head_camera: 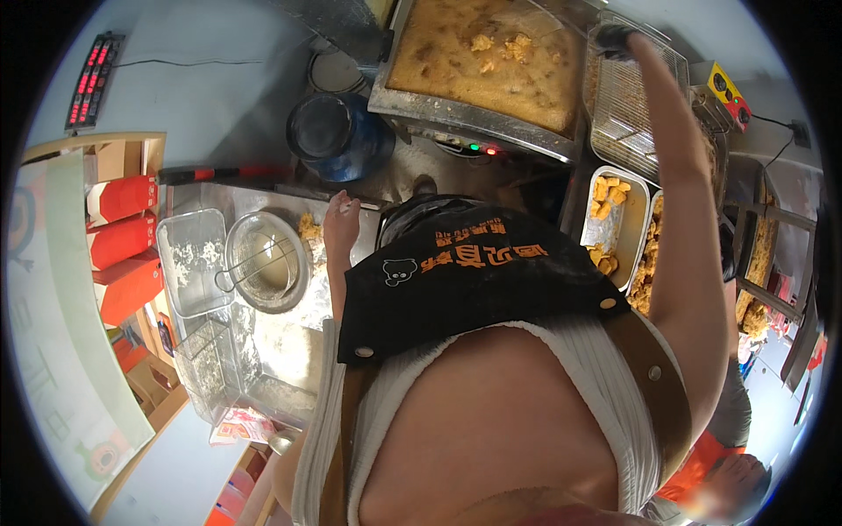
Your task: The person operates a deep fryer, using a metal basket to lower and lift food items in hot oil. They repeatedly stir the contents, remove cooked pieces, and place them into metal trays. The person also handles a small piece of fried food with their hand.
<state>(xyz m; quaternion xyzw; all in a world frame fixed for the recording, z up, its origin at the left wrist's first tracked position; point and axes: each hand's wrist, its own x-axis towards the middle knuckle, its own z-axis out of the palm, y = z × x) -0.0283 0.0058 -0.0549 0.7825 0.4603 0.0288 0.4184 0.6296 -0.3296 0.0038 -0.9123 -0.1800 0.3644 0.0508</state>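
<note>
My left hand (pixel 343 214), bare and dusted with white powder, hangs beside the steel counter with nothing in it and its fingers loosely apart. Close by on the counter is a metal bowl (pixel 300 289) with a wire strainer (pixel 266 260) across its top. My right hand (pixel 616 41) wears a dark glove and reaches to the far end of a wire rack (pixel 625 108) beside the fryer; whether it grips the rack is not clear. Bubbling oil fills the fryer (pixel 470 115), and several fried pieces (pixel 518 47) float in it.
A metal tray (pixel 631 227) of fried pieces stands right of my apron. Left are a clear tub (pixel 197 276), a wire basket (pixel 207 358) and red boxes (pixel 125 246). A blue barrel (pixel 342 135) stands left of the fryer. Another person (pixel 727 480) is at lower right.
</note>
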